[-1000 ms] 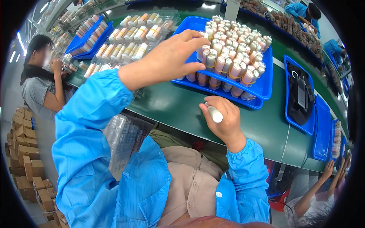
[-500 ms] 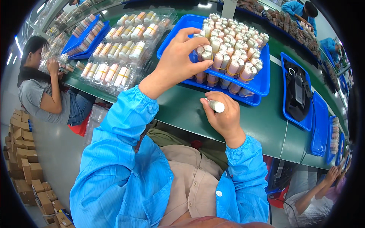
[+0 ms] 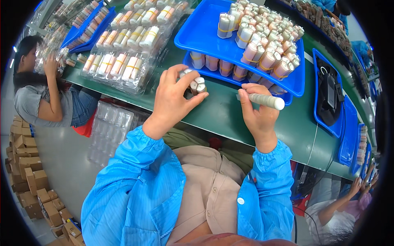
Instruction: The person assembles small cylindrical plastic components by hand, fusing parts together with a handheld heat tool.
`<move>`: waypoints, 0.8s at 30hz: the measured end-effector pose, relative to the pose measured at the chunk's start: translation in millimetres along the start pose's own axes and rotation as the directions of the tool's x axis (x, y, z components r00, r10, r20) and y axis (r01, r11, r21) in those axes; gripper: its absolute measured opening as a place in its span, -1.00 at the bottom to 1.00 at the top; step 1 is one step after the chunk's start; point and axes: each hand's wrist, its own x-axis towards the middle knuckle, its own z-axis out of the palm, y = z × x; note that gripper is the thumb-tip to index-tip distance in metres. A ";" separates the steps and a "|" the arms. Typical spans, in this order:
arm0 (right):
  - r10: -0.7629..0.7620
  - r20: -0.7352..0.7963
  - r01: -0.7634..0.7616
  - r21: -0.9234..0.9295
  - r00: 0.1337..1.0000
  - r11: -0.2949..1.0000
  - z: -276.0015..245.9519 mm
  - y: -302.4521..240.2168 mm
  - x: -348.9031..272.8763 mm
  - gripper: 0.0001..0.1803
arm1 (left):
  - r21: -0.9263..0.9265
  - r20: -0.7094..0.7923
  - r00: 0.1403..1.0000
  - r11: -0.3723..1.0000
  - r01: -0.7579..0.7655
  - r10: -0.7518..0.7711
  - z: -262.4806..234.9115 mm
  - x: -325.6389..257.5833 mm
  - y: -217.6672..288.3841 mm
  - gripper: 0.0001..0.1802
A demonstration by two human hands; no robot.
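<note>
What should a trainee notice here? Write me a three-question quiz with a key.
1. True or false: the right hand holds a single white-capped tube.
2. The left hand grips: A) a small bundle of tubes; B) scissors; C) a cardboard box.
3. Fill in: the stacked trays on the green table are ____ in colour.
Key: 1 true; 2 A; 3 blue.

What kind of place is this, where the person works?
Most likely a factory packing line. A long green workbench carries blue trays full of banded bundles of small tubes, clear blister trays hold more, and other people sit working along it. The left hand holds one bundle.
</note>
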 end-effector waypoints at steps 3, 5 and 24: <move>-0.005 -0.008 0.005 -0.014 1.000 1.000 0.2 3.9 -1.0 -0.77 | -0.052 -0.113 0.993 0.998 -0.037 0.031 9.1 -2.8 -5.4 -0.42; 0.016 -0.016 -0.017 -0.025 1.000 1.000 -2.2 3.8 -2.0 -0.76 | -0.030 -0.138 0.988 0.997 -0.076 0.071 7.9 -0.7 -1.6 -0.43; 0.446 0.110 -0.455 0.338 0.888 0.824 -27.4 -15.0 8.0 -0.88 | -0.610 0.131 0.974 0.790 -0.066 0.183 49.6 0.4 34.8 -0.47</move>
